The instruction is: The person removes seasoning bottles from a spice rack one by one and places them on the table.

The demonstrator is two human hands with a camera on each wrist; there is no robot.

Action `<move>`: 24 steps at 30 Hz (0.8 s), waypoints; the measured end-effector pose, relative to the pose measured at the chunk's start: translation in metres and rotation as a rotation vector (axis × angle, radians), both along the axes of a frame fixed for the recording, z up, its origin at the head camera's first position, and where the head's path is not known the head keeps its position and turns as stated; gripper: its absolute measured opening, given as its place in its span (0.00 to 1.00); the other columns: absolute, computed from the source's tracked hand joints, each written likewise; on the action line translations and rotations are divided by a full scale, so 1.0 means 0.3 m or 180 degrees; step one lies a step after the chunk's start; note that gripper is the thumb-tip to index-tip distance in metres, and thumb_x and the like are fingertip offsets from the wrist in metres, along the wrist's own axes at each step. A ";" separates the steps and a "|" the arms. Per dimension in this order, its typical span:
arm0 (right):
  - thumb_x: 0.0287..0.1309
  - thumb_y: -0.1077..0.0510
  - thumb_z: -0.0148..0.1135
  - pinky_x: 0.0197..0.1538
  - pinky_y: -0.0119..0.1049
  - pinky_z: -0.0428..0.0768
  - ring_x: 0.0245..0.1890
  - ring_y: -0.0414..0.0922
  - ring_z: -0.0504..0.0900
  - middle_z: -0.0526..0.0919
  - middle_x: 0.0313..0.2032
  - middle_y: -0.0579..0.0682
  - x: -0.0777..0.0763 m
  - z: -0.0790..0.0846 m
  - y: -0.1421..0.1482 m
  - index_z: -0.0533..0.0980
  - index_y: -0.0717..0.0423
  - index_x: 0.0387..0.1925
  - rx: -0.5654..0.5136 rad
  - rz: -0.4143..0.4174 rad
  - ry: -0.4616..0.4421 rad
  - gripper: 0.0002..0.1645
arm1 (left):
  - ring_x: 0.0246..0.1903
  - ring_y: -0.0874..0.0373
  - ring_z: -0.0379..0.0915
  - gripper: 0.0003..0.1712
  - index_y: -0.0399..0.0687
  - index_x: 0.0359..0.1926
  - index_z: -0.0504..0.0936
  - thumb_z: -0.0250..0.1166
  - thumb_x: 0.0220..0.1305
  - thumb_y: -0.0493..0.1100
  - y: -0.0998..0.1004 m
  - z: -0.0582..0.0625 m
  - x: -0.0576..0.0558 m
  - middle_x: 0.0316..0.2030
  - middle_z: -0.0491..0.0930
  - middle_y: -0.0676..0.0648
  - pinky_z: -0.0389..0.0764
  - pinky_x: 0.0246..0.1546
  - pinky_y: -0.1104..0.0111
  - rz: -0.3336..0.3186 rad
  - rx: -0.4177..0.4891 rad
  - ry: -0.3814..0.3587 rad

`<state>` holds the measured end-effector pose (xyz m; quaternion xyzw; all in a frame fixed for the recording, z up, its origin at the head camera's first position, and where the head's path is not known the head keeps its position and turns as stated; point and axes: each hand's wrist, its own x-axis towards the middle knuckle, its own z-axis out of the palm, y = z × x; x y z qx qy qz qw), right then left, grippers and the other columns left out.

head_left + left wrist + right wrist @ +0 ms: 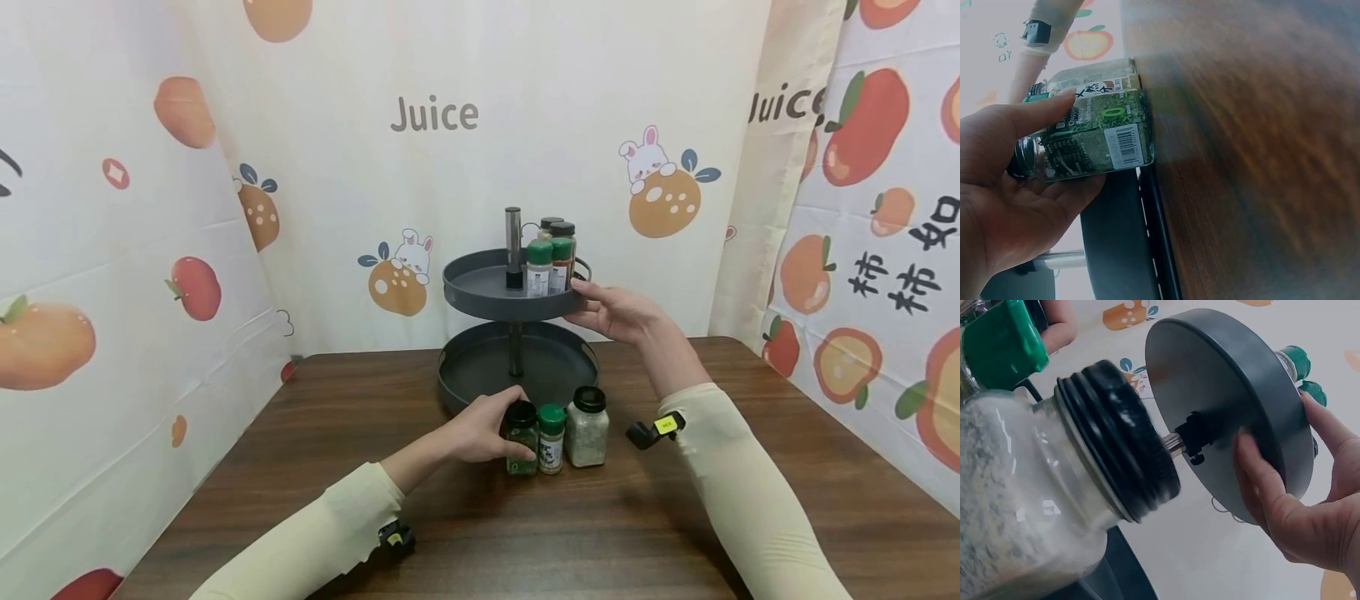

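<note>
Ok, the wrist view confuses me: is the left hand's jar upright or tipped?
Upright: in the head view, the jar has its black lid on top and base down.

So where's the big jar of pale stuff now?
In the head view, the pale jar stands on the table, right of centre, beside the green-capped bottle and in front of the lower tray.

Dk brown wood-grain table [322, 417], rounded far corners, spans approx. 4 to 8 o'clock. Cream backdrop cloth [540, 150] w/ bunny-&-fruit prints at 12; lt fruit-print cloths, left cloth [142, 225] at 9, right cloth [862, 217] at 3.
</note>
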<state>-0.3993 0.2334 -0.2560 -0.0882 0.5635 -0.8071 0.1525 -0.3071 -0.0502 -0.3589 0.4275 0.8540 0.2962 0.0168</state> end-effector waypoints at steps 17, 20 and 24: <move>0.66 0.43 0.59 0.56 0.42 0.79 0.64 0.51 0.69 0.61 0.67 0.59 -0.026 -0.019 -0.022 0.45 0.57 0.77 -0.0373 -0.0352 0.0015 0.50 | 0.33 0.65 0.73 0.29 0.56 0.51 0.71 0.76 0.53 0.53 0.003 0.002 0.003 0.44 0.81 0.57 0.75 0.38 0.69 0.0030 -0.0005 0.0016; 0.67 0.48 0.60 0.48 0.41 0.85 0.59 0.51 0.75 0.63 0.66 0.60 -0.019 -0.016 -0.012 0.46 0.55 0.76 -0.0380 -0.0263 0.0004 0.48 | 0.33 0.65 0.73 0.29 0.56 0.51 0.71 0.76 0.53 0.53 0.003 -0.002 0.002 0.44 0.81 0.57 0.75 0.38 0.70 0.0026 0.0002 0.0019; 0.68 0.53 0.60 0.45 0.43 0.86 0.52 0.52 0.81 0.70 0.59 0.59 -0.009 -0.008 -0.001 0.47 0.55 0.75 -0.0314 -0.0124 -0.0003 0.44 | 0.33 0.64 0.73 0.29 0.57 0.51 0.71 0.76 0.52 0.52 0.002 -0.003 0.002 0.44 0.81 0.57 0.75 0.38 0.70 0.0034 0.0005 0.0012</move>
